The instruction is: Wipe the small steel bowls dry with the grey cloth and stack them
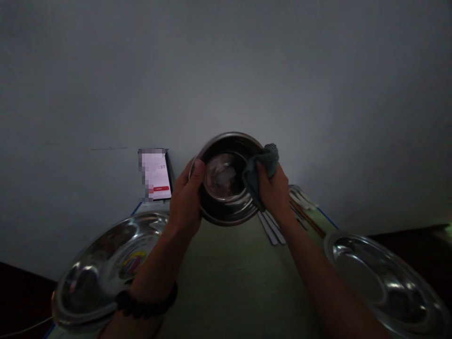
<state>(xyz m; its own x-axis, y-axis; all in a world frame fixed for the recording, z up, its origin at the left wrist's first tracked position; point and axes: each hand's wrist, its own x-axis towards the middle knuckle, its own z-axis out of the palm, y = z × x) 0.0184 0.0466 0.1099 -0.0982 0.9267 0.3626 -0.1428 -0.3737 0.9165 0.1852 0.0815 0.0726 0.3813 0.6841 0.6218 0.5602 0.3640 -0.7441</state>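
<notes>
A round stainless steel bowl (pixel 226 216) is held up above the table, its inside tilted toward me. My left hand (pixel 185 200) grips its left rim, thumb over the edge and the other fingers behind. At the right rim, my right hand (pixel 273 190) is closed on a grey-green cloth (pixel 251 176), pressing it against the bowl's edge. Part of the cloth bunches up above the fingers. A dark beaded bracelet (pixel 146 303) circles my left wrist.
Large steel basins stand at the left (pixel 88 287) and right (pixel 399 287) of the green table (pixel 229 282). Chopsticks (pixel 309 219) and several pieces of white-handled cutlery (pixel 271 230) lie behind my right arm. A lit phone (pixel 157 174) leans against the wall (pixel 226 70).
</notes>
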